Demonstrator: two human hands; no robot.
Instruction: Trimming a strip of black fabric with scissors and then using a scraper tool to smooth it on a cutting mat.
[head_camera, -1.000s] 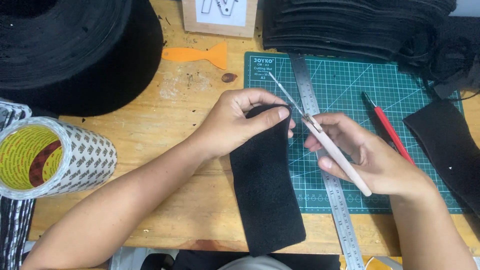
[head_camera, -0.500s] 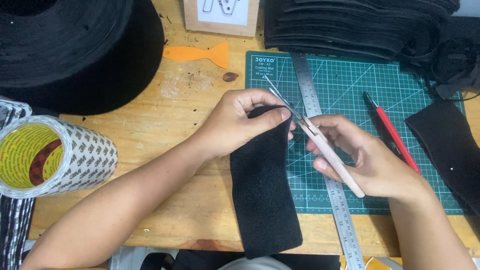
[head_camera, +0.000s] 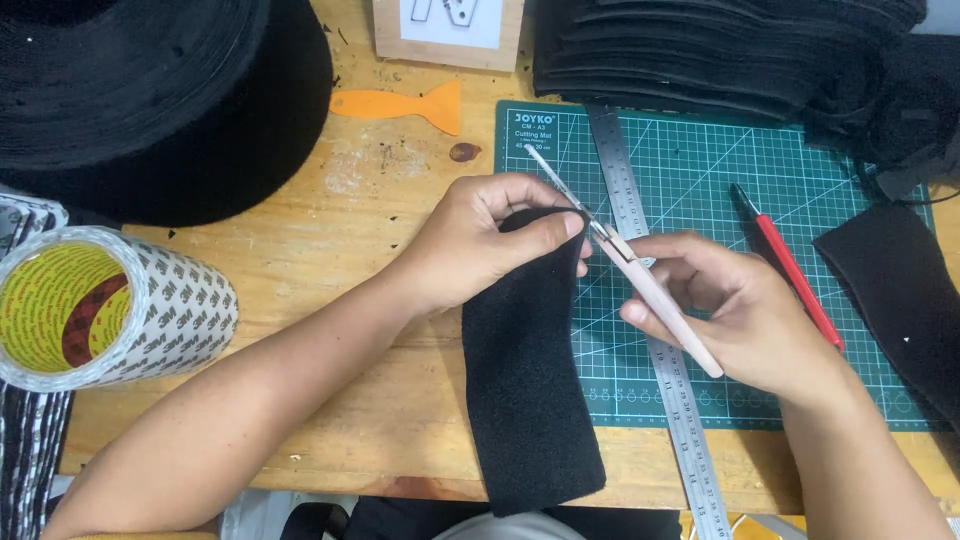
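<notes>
Two hands at a bench: one pinches a black felt strip, the other grips small scissors.

Left hand (head_camera: 485, 245), fingers curled shut, pinches the top edge of the black felt strip (head_camera: 525, 370), which hangs down across the wooden table (head_camera: 330, 300) and the left edge of the green cutting mat (head_camera: 700, 180). Right hand (head_camera: 730, 315), closed around pale handles, holds the scissors (head_camera: 625, 260) tilted, thin blades slightly parted at the strip's top corner. Steel ruler (head_camera: 665, 400) lies lengthwise on the gridded mat, passing under the scissors; red-handled craft knife (head_camera: 790, 270) to the right. Patterned tape roll (head_camera: 100, 305) at left; large black fabric roll (head_camera: 150, 90) top left; stacked black pieces (head_camera: 700, 50) top right; orange plastic scraper (head_camera: 400, 103).
</notes>
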